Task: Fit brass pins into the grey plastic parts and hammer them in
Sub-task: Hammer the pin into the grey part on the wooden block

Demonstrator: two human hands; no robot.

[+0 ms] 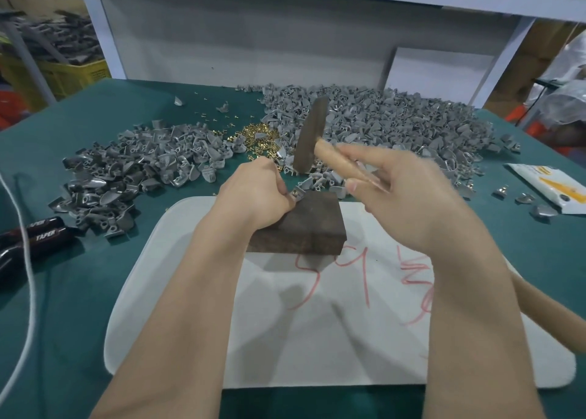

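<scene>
My left hand point(257, 193) pinches a small grey plastic part point(298, 194) with a brass pin in it, held at the far left corner of a dark wooden block point(304, 225). My right hand point(402, 193) grips the wooden handle of a hammer point(312, 136), whose dark metal head is raised above and behind the block, blurred by motion. A heap of loose brass pins point(257, 136) lies between two piles of grey parts, one on the left point(133, 168) and one larger on the right point(396, 123).
The block stands on a white mat point(222, 339) with red writing, on a green table point(63, 323). Black-handled pliers point(35, 238) and a white cord point(30, 291) lie at the left. A white and yellow packet point(551, 190) lies at the right.
</scene>
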